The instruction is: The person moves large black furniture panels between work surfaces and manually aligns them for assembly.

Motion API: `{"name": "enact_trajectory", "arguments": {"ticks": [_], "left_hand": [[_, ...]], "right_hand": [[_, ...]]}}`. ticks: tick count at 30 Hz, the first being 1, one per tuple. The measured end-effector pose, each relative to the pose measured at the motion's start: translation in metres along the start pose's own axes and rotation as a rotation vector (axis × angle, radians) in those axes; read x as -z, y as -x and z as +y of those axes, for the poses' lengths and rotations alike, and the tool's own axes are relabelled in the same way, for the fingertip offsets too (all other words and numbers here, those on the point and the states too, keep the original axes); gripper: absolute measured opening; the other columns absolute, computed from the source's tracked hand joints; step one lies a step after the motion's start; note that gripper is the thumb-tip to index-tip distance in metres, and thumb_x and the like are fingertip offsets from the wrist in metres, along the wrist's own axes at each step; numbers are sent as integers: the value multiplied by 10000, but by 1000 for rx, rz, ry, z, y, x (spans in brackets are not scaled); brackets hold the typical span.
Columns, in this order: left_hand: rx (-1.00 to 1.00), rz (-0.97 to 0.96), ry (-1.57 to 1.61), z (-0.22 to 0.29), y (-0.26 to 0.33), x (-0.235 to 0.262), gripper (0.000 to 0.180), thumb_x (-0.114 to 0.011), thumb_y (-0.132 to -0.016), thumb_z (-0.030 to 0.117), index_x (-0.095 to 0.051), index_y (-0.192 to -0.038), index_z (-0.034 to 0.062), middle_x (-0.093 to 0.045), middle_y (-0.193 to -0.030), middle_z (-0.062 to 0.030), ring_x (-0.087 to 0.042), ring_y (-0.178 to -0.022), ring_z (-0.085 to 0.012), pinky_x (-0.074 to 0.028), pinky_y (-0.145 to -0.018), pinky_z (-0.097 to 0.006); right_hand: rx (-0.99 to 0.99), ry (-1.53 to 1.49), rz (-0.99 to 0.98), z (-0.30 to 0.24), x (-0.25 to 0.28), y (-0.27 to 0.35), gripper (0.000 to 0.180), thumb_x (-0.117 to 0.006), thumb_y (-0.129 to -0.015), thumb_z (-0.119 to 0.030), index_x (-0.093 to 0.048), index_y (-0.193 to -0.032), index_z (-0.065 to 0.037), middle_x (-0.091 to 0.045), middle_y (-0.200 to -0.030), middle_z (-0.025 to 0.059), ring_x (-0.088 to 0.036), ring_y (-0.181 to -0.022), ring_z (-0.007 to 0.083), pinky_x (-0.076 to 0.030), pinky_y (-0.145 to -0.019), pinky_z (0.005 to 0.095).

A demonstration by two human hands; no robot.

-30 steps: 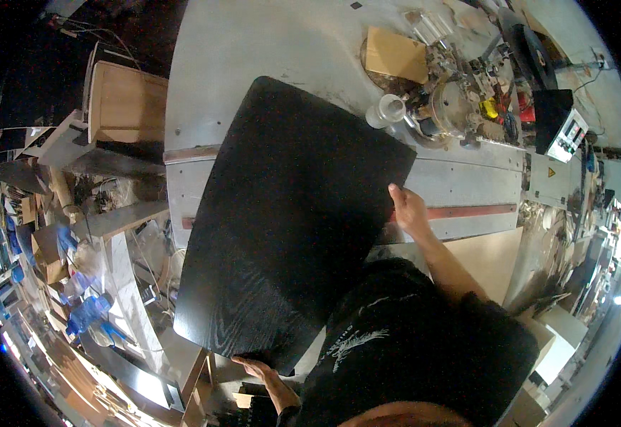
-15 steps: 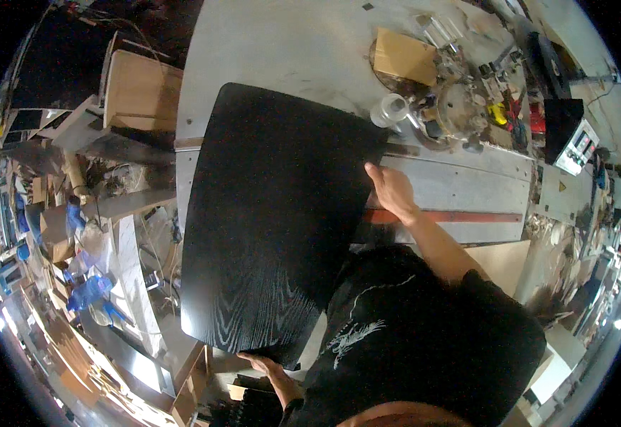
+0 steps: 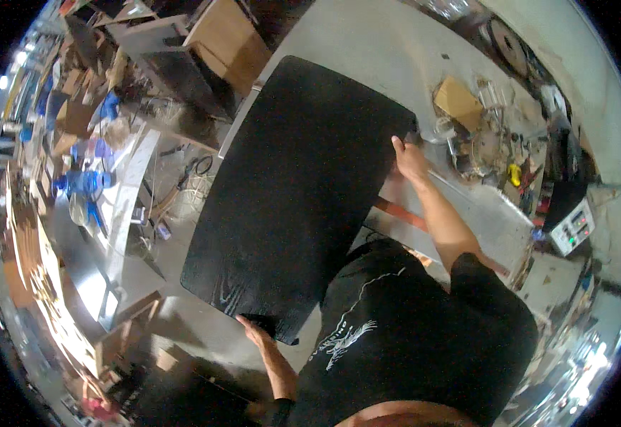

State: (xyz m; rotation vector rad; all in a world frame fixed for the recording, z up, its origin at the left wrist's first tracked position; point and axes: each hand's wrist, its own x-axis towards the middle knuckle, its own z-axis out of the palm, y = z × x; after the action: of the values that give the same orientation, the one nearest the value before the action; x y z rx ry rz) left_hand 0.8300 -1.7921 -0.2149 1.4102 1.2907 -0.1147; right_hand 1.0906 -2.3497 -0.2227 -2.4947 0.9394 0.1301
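A large black wood-grain panel with rounded corners lies tilted across the middle of the view, held by both hands. My left hand grips its near edge, thumb on top and fingers hidden beneath. On the right edge, close to the far right corner, my right hand is closed round the panel the same way. Under and beyond the panel is a grey metal machine table, with a red strip beside my right forearm. The panel's near part sticks out past the table, close to my body.
To the right stand a brown board piece, machine parts, a yellow-handled tool and a control box with lit buttons. On the left are a cluttered bench, a blue plastic bottle, loose cables and leaning wooden panels.
The view has turned, and the panel now slants up to the right with its far end over the machine table. More floor shows at lower left. Both hands keep their grip.
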Motion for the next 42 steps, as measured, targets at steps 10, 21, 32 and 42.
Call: {"name": "enact_trajectory", "arguments": {"ticks": [10,21,32,42], "left_hand": [[53,-223,316,-27,-1,-14,924,-369,-949,725,-264,-1556,35,-341,-1582,-125,-313,-1447,-296,-230,-1169,-451],[51,-328,331,-58,-91,-10,920,-185,-920,800,-397,-1511,128,-450,-1513,-102,-404,-1385,-312,-231,-1175,-519],[306,-331,813,-61,-14,-42,1008,-140,-887,835,-352,-1530,88,-420,-1527,-156,-393,-1401,-345,-304,-1161,-462],[398,-106,987,-81,30,-53,1005,-121,-879,846,-352,-1529,115,-436,-1530,-90,-361,-1429,-286,-198,-1197,-431]], "right_hand": [[1020,351,230,-127,-23,19,524,-657,-897,-434,-573,-1311,-123,-550,-1311,198,-516,-1191,398,-444,-956,517],[939,393,216,-88,-57,-20,667,-420,-962,-665,-377,-1516,-295,-310,-1587,131,-273,-1458,374,-229,-1131,632],[897,399,220,-86,-53,-14,683,-453,-967,-638,-355,-1531,-265,-281,-1592,161,-268,-1449,419,-259,-1129,617],[886,427,216,-84,-55,-19,722,-448,-954,-664,-334,-1539,-257,-257,-1605,151,-249,-1459,416,-261,-1122,632]]}}
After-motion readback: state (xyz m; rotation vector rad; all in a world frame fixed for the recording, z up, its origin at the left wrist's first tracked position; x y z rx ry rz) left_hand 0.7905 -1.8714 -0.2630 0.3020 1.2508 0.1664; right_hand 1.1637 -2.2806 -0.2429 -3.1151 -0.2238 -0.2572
